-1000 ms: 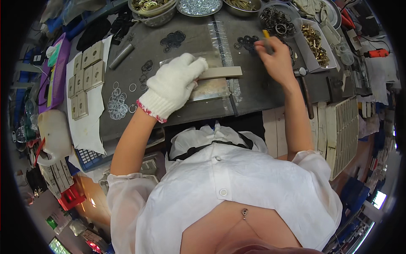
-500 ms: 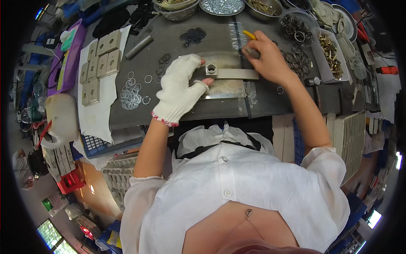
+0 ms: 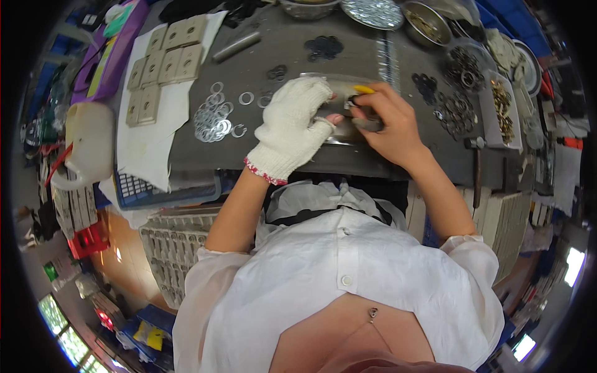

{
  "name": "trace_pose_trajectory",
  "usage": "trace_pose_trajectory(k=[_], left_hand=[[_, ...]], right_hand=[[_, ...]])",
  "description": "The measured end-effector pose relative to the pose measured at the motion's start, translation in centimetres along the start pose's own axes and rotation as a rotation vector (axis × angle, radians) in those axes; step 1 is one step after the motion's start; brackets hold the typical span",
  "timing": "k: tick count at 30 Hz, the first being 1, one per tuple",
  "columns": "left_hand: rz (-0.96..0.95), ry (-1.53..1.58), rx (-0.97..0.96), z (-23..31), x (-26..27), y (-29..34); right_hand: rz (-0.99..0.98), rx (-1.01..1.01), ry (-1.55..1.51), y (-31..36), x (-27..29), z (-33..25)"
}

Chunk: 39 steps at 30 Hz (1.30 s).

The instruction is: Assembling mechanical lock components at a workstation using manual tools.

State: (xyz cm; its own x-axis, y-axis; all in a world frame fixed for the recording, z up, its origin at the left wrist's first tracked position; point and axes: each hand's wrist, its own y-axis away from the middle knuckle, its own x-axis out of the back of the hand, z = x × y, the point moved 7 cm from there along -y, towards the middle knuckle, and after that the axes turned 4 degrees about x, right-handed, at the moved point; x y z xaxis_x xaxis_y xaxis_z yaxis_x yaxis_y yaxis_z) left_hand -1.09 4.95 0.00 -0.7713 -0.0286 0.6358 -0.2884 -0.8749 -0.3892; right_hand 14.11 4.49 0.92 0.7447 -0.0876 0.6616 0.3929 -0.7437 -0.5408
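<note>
My left hand (image 3: 293, 124), in a white knit glove with bare fingertips, rests on the bench with thumb and finger curved apart. They lie beside a small metal piece (image 3: 348, 101), which is mostly covered by my other hand; whether they touch it I cannot tell. My bare right hand (image 3: 395, 127) is closed round a yellow-ended tool (image 3: 364, 89) and brings it over the piece. A greyish rounded part (image 3: 371, 125) shows below those fingers; I cannot tell whether it belongs to the tool. Under both hands lies a shiny plate (image 3: 341, 142).
Silver rings (image 3: 211, 124) lie left of my glove, dark rings (image 3: 456, 115) to the right. Beige blocks (image 3: 165, 65) sit on white paper at left. A white bin (image 3: 501, 115) of brass parts and a hammer (image 3: 476, 155) are at right; metal bowls (image 3: 426, 25) stand behind.
My right hand has moved in toward the left hand with the yellow-ended tool and now covers the metal piece that lay in plain sight. The whole view has shifted.
</note>
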Motion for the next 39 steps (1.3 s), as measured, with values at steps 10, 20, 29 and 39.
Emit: trace_pose_trajectory(k=[10, 20, 29, 39], left_hand=[[0.337, -0.076, 0.187, -5.0, 11.3, 5.5], [0.309, -0.752, 0.911, -20.8, 27.0, 8.8], [-0.078, -0.515, 0.706, -25.7, 27.1, 6.8], [-0.076, -0.596, 0.727, -30.3, 30.3, 7.6]], right_hand=[[-0.143, -0.212, -0.117, -0.2, 0.6, 1.3], [-0.066, -0.233, -0.088, -0.3, 3.3, 0.9], [0.15, -0.457, 0.121, 5.2, 11.2, 4.5], [0.756, -0.472, -0.708, 6.3, 15.6, 10.2]])
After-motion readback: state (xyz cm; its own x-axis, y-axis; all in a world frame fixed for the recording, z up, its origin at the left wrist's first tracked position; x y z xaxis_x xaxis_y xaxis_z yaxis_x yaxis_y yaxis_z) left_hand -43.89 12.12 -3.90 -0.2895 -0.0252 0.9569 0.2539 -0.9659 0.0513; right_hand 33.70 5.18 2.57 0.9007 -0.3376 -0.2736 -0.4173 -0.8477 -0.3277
